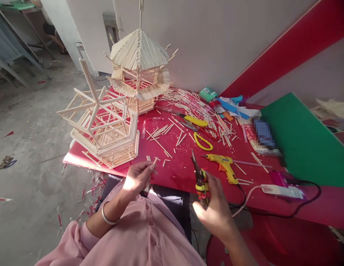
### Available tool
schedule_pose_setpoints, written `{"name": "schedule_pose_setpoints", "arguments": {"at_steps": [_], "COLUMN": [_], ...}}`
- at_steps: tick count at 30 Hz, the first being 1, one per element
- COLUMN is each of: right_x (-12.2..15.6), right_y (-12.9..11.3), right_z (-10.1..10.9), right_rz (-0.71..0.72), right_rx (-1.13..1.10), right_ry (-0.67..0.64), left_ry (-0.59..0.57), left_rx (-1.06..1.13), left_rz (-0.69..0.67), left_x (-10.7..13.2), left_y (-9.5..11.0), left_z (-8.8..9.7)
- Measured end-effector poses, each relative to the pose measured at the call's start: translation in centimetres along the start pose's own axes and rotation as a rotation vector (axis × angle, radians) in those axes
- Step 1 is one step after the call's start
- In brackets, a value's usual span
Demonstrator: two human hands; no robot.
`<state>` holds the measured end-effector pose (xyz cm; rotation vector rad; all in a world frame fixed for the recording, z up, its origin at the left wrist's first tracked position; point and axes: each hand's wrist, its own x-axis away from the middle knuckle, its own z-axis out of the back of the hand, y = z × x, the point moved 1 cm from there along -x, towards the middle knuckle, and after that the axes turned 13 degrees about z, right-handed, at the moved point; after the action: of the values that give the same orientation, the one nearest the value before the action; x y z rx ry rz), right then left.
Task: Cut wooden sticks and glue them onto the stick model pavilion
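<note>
My left hand [139,176] pinches a short wooden stick [155,161] between thumb and fingertips, just above the table's front edge. In my right hand [216,207] are what look like pruning shears [200,180] with black-and-yellow handles, their narrow dark tip pointing away from me. Beyond my left hand stands an open six-sided frame of sticks [105,127], with one tall post rising from it. Behind it is a taller pagoda-like stick model [138,55] with a slatted roof. Cut stick pieces [165,162] lie close to my left hand.
A yellow glue gun [225,165] lies right of the shears. Yellow-handled scissors [202,140], a yellow-handled knife [194,120] and many loose sticks [185,99] cover the red table [177,177]. A white power strip [282,191] with cords and a green board [307,144] are at right.
</note>
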<state>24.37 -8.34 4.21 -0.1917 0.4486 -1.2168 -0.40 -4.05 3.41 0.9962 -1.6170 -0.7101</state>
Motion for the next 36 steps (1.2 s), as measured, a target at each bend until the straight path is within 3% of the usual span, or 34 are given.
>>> {"name": "schedule_pose_setpoints", "arguments": {"at_steps": [5,9,22,27,36], "right_x": [-0.4,-1.6,-2.9,-2.3,-1.9], "right_y": [-1.5,-2.1,-2.9,-2.3,-1.8], "right_z": [-1.1,-1.2,-0.7,-1.6,-1.9], "right_rz": [0.179,0.231,0.246,0.239,0.223], "right_rx": [-0.045,0.029,0.060,0.064,0.070], "right_ry": [-0.123,-0.177,-0.267,-0.229,-0.184], "left_ry": [-0.045,-0.105,-0.059,-0.080,-0.102], "left_rx": [-0.051,-0.132,-0.340,-0.346,-0.302], "left_rz": [-0.028,-0.046,-0.178,-0.114,-0.160], "left_x": [0.4,0.4,0.4,0.5,1.0], "left_y": [0.3,0.0,1.2,1.5,1.3], "left_z": [-0.4,-0.4,-0.3,-0.2,-0.7]}}
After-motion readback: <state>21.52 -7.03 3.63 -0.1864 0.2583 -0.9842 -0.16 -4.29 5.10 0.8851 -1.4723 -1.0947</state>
